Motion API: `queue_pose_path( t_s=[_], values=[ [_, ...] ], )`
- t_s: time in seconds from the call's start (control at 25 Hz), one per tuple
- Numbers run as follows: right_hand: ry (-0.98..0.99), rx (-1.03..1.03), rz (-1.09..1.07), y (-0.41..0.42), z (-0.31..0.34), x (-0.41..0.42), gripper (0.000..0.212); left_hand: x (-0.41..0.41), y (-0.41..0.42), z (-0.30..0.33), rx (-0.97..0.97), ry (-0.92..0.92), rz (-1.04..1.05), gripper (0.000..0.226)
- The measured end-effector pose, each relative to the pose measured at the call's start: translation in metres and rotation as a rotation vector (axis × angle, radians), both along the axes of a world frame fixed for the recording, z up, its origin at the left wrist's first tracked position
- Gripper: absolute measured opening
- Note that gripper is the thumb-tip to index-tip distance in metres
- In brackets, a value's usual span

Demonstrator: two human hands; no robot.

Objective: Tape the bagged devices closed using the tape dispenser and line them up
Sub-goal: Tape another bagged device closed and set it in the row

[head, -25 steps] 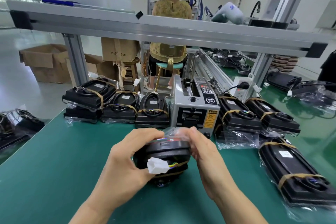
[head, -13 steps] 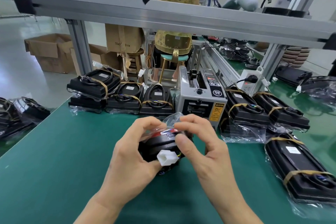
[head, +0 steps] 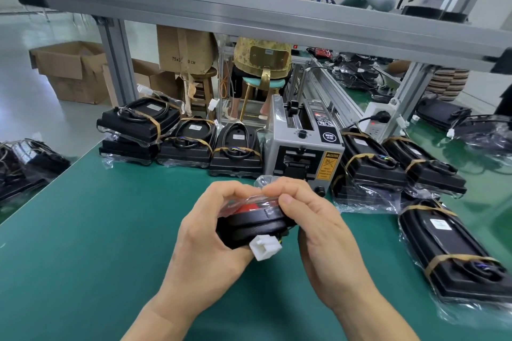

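A black bagged device (head: 250, 225) with a red part and a white connector (head: 265, 250) is held above the green table (head: 83, 230). My left hand (head: 210, 232) grips its left side. My right hand (head: 318, 227) pinches the clear bag's folded top edge over the device. Just behind stands the grey tape dispenser (head: 302, 152). Taped bagged devices sit in a row to its left (head: 188, 144) and right (head: 371, 160), and another lies at the right (head: 448, 252).
An aluminium frame beam (head: 249, 14) crosses overhead, with posts at left (head: 113, 63) and right. A power strip (head: 379, 122) sits behind the dispenser. More bagged devices lie at the far left (head: 25, 163). A person sits on a stool beyond the table; cardboard boxes (head: 72, 69) stand on the floor.
My right hand has come up over the device's top and now pinches the bag's edge. The device has tilted so that its red part shows.
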State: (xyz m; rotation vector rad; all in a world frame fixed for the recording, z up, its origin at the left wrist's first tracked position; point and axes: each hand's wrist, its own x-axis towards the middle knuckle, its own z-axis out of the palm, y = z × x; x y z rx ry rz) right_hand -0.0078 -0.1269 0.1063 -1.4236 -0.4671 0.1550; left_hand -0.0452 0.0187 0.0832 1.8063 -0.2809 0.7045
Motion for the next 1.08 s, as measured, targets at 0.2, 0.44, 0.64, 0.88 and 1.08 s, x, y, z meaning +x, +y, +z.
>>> queue_pose_path(
  t_s=[0.2, 0.44, 0.64, 0.88, 1.08],
  values=[
    [0.015, 0.060, 0.043, -0.004, -0.007, -0.001, 0.024, 0.001, 0.000, -0.004, -0.008, -0.007, -0.064, 0.054],
    [0.077, 0.157, -0.043, 0.000, -0.012, 0.002, 0.019, 0.000, 0.008, -0.009, 0.089, -0.134, -0.013, 0.039],
    [0.233, -0.039, -0.475, -0.003, -0.029, 0.047, 0.013, -0.007, 0.014, -0.007, 0.120, -0.158, 0.145, 0.037],
    [0.283, -0.246, -0.718, 0.003, -0.030, 0.108, 0.018, -0.003, 0.010, -0.004, 0.095, -0.095, 0.214, 0.052],
    [0.289, -0.299, -0.864, 0.009, -0.031, 0.127, 0.024, -0.001, 0.008, -0.004, 0.087, -0.091, 0.230, 0.048]
  ],
)
